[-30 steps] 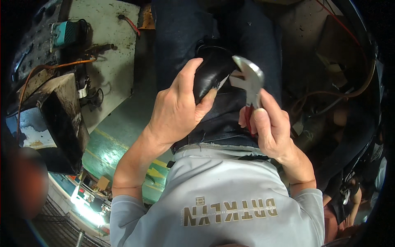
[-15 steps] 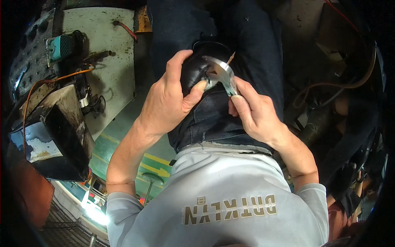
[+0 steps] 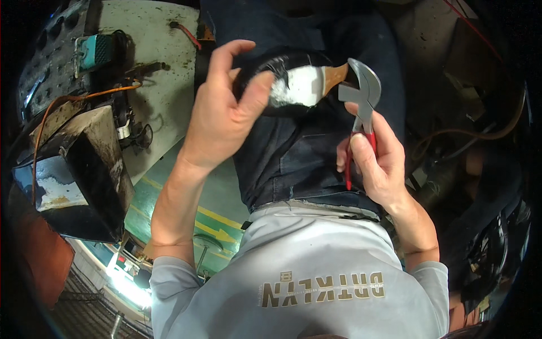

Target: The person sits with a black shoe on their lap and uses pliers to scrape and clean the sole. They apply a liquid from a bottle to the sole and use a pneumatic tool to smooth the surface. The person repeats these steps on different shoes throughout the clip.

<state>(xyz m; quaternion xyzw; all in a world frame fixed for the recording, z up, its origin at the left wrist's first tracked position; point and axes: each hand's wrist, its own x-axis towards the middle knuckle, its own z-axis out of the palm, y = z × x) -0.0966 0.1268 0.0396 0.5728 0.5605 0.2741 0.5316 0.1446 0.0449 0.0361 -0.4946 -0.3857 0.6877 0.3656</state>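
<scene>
A black shoe upper (image 3: 285,63) lies over my lap, its white underside (image 3: 304,85) turned up and a tan piece (image 3: 335,78) at its right end. My left hand (image 3: 226,104) grips its left end, thumb on the upper's edge and index finger raised; the other fingers are partly hidden behind it. In my right hand (image 3: 377,161) are lasting pincers (image 3: 366,104) with red handles and a curved silver head. The head stands just right of the tan end, and whether its jaws touch it I cannot tell.
To the left, a pale stained tabletop (image 3: 164,56) carries a teal foot-pedal-like box (image 3: 95,53) and an orange cable (image 3: 73,97). A dirty black-and-tan box-shaped part (image 3: 90,181) stands nearer. A brown hose (image 3: 480,134) curves through the dark area at right.
The shoe upper has turned so its white underside shows. My right hand has moved right with the pincers, their head now beyond the tan end. My left hand has shifted slightly up and left.
</scene>
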